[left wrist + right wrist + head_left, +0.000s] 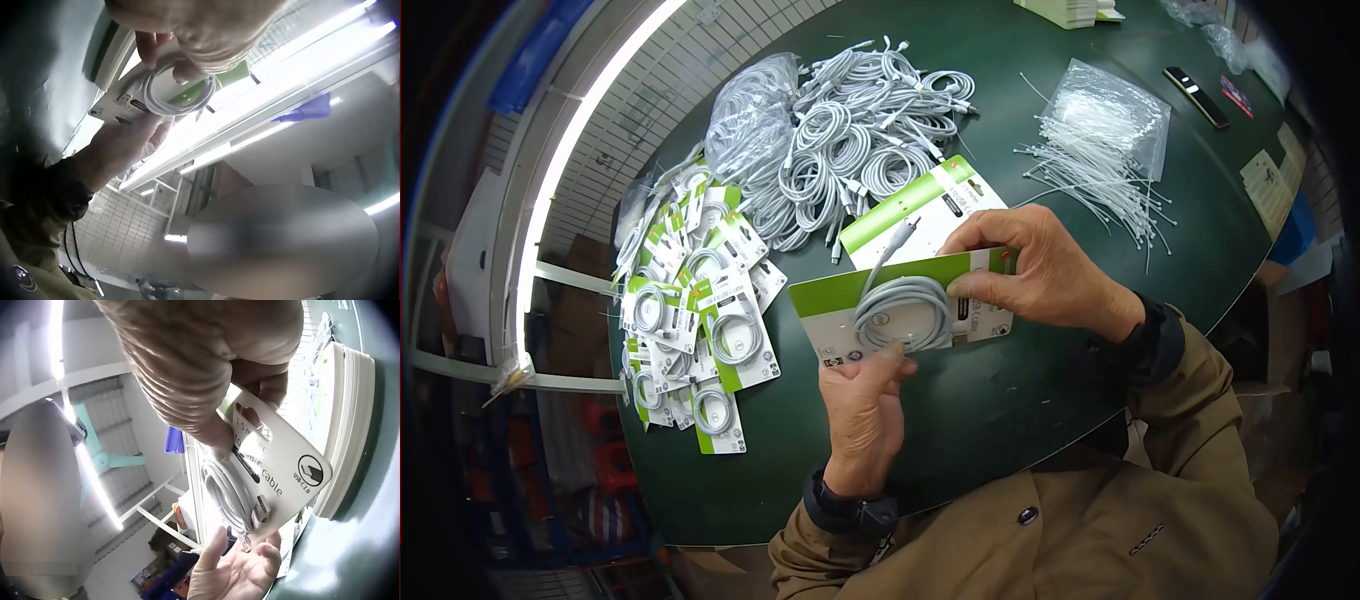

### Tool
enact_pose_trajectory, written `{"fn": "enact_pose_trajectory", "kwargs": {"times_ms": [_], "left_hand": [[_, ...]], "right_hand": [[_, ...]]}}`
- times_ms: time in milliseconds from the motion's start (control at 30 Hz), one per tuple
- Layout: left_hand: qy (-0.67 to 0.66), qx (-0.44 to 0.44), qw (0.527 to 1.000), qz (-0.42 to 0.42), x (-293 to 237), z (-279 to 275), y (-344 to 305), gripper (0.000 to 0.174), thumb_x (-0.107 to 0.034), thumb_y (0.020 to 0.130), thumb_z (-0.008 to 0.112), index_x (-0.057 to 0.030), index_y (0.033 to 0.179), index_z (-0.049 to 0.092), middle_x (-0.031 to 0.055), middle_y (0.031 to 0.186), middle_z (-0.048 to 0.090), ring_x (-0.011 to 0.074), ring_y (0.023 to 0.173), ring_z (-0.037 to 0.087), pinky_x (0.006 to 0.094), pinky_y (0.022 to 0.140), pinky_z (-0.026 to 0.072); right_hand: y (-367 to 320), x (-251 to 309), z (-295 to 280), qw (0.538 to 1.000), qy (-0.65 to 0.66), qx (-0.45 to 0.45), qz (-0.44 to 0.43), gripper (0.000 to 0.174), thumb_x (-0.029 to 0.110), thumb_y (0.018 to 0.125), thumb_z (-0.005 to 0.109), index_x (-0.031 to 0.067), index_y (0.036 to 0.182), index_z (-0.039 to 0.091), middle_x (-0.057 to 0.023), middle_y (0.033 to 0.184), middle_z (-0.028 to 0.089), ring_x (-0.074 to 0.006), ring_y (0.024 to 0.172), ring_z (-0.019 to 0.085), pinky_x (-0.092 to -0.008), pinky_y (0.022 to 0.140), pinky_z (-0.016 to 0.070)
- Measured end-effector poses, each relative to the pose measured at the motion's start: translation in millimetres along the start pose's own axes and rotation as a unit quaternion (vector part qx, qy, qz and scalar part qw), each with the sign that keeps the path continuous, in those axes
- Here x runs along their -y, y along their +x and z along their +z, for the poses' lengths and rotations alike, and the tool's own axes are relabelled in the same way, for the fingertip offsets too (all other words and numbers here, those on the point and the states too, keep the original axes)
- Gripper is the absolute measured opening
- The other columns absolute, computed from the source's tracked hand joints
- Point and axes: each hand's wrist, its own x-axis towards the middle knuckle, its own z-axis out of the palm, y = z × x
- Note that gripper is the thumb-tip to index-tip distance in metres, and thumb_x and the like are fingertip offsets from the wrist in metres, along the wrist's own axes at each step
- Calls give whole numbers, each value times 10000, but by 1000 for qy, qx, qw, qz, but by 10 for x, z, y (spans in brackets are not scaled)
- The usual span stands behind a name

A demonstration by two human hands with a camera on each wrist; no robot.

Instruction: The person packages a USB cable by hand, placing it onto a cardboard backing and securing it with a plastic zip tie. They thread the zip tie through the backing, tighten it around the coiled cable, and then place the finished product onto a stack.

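Note:
In the head view, a green and white packaging card is held tilted over the dark green table, with a coiled light grey USB cable on its front. One cable connector sticks up past the card's top edge. My right hand grips the card's right end, thumb on the printed face and fingers behind. My left hand pinches the bottom of the coil at the lower edge. The right wrist view shows the card's printed end and the left hand by the other connector.
Behind the held card lies a thick stack of cards. Loose coiled cables are heaped at the back. Carded cables pile up on the left. White zip ties spill from a clear bag, near a slim black device.

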Motion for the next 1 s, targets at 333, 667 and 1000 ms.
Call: {"fn": "enact_pose_trajectory", "kwargs": {"times_ms": [333,667,1000], "left_hand": [[623,101,649,426,-553,2,-7,815,-159,730,934,-4,1439,563,183,1397,567,357,1310,540,468,1107,440],[674,169,597,401,-235,25,216,601,41,775,766,-38,1361,659,139,1007,661,330,916,655,439,799,519],[613,172,622,456,-117,20,274,509,118,775,727,-18,1265,698,147,1020,709,316,907,701,417,793,568]], "right_hand": [[-5,-43,45,995,-70,52,-53,197,73,843,818,7,1011,740,-105,907,757,-171,798,692,-293,706,538],[-52,-174,95,985,-136,37,-97,263,98,833,830,63,1075,735,-109,926,743,-232,760,705,-343,683,560],[-31,-223,193,955,-194,-12,-222,216,19,798,834,77,980,733,-61,930,716,-249,806,709,-344,688,577]]}}
